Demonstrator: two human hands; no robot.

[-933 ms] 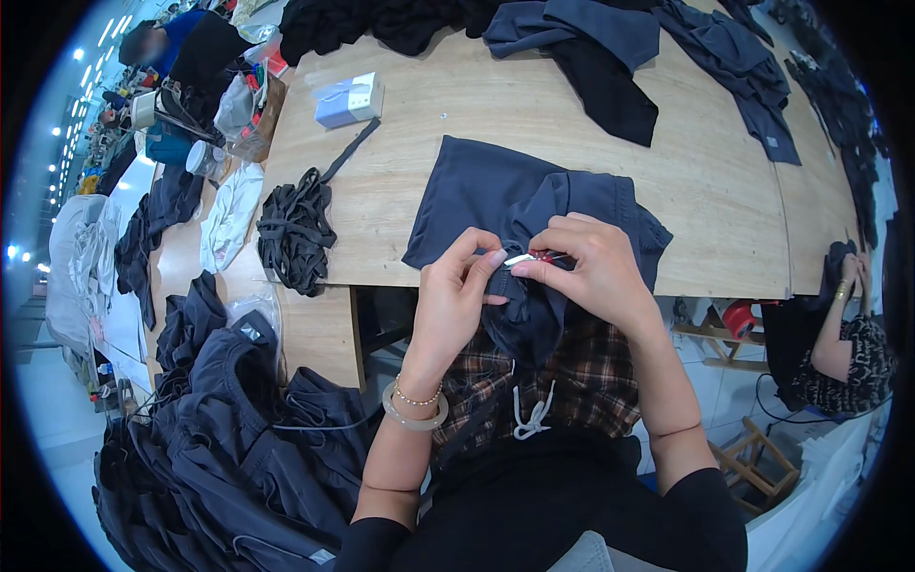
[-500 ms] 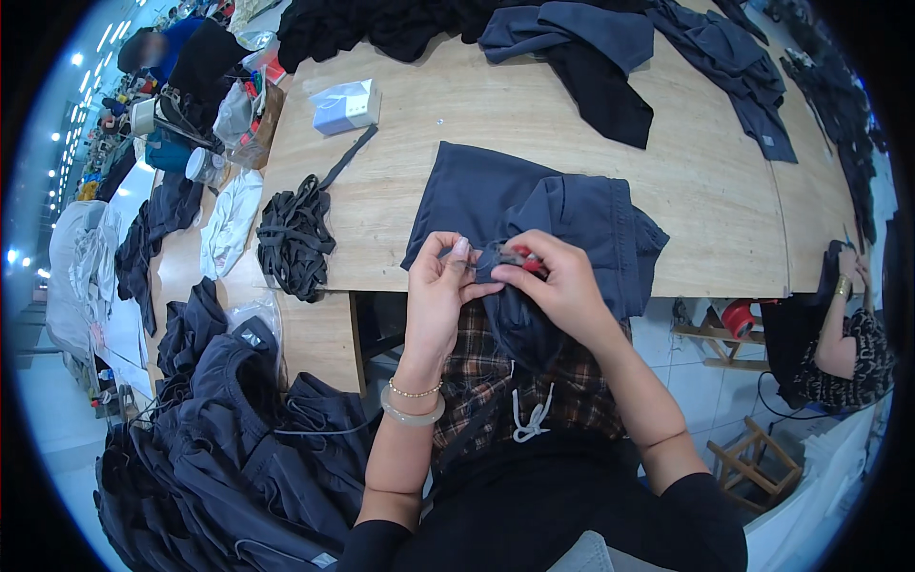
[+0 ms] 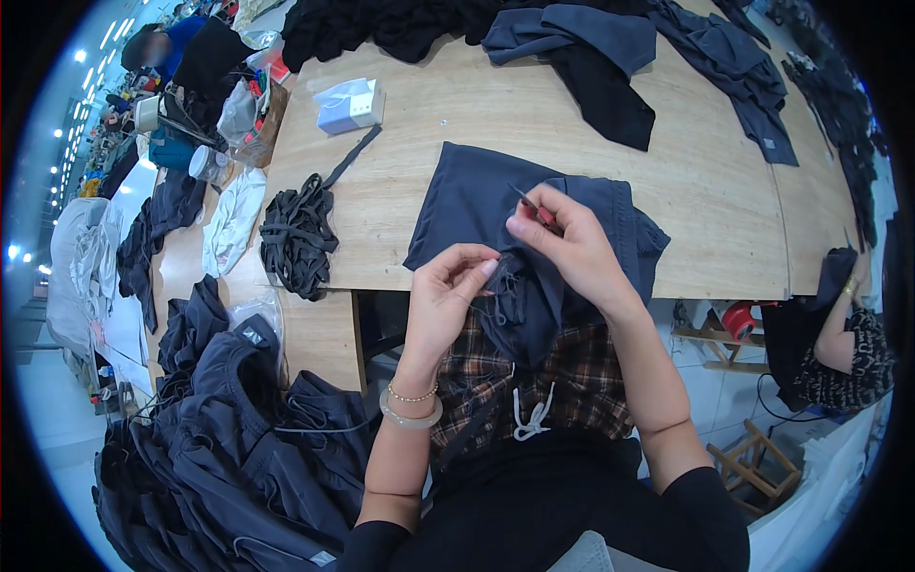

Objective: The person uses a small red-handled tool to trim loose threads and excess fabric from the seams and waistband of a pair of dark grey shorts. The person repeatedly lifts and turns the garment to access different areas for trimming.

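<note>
A dark navy garment point(image 3: 481, 186) lies partly on the table and hangs over its near edge toward my lap. My left hand point(image 3: 440, 300) is closed in a pinch at a bunched edge of it, thumb against forefinger. Loose thread ends point(image 3: 510, 286) show just beside those fingertips. Above the cloth and apart from the pinched spot, my right hand point(image 3: 581, 243) is closed round small red-handled thread snips point(image 3: 547, 218). Their dark blades point up and to the left. Part of the snips is hidden in my palm.
Left of the garment lies a heap of dark strips point(image 3: 297, 234), with a tissue box point(image 3: 351, 107) beyond. More dark garments point(image 3: 238, 429) are piled at lower left. Grey and black cloth pieces point(image 3: 572, 38) cover the far side. A person's arm point(image 3: 837, 338) shows at right.
My right hand has lifted the snips up and away from the pinched edge. My left hand stays nearly in place, and the loose threads now show.
</note>
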